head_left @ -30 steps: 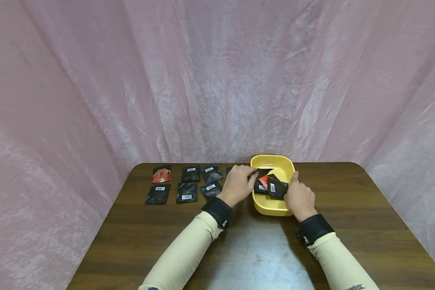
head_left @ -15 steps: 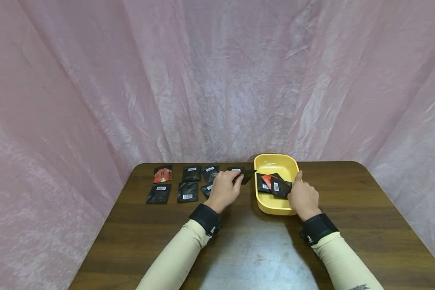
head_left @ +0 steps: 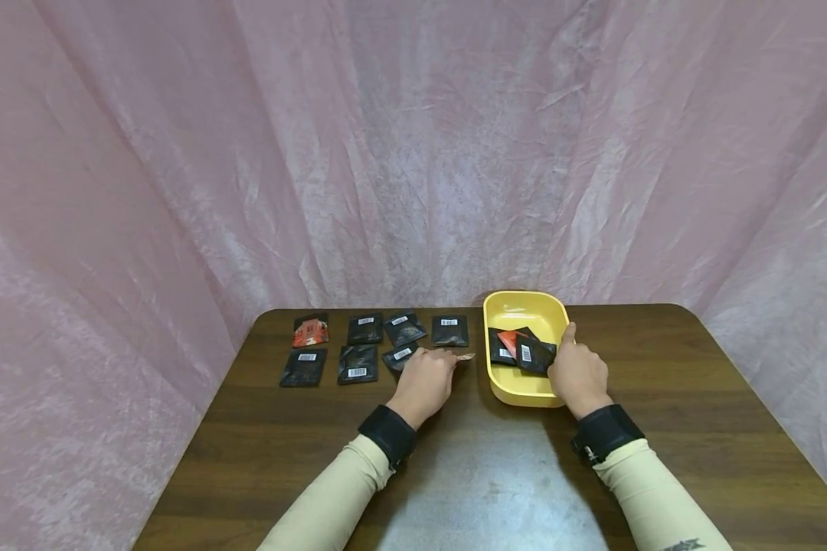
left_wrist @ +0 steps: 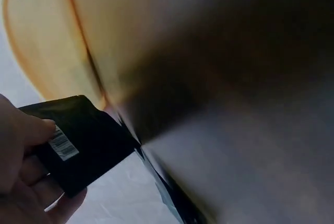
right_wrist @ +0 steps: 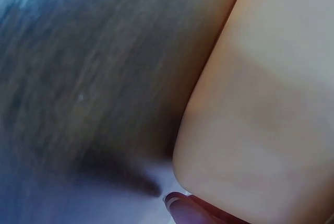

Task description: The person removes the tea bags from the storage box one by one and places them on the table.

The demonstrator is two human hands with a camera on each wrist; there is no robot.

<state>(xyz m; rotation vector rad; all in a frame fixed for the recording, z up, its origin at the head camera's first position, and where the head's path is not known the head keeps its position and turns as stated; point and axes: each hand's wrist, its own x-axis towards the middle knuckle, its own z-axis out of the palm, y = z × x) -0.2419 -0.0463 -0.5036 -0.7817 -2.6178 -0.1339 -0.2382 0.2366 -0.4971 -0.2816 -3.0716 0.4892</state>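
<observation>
We see the left hand (head_left: 423,384) near the middle of the head frame, low over the worktop (head_left: 234,451), its grip narrow: thumb and fingers pinch a black packet (left_wrist: 96,143) across its barcoded face, as the left wrist frame shows. Whether the packet touches the wood we cannot tell. Right of centre, the right hand (head_left: 579,377) holds the right side wall of the yellow tub (head_left: 526,399); the tub stands upright on the worktop with a few more packets (head_left: 535,356) inside, overlapping.

Left of centre we have two rough rows of packets lying flat, nearly all black, with a red one (head_left: 310,332) at the upper left end. The upper row ends at the right with another packet (head_left: 449,330), just above the left fingers.

We judge the step in hand to be laying a single packet at the lower row's right end. The next move calls for lowering it flat below that neighbour, then loosening the pinch without dragging it, while the right hand steadies the tub.
</observation>
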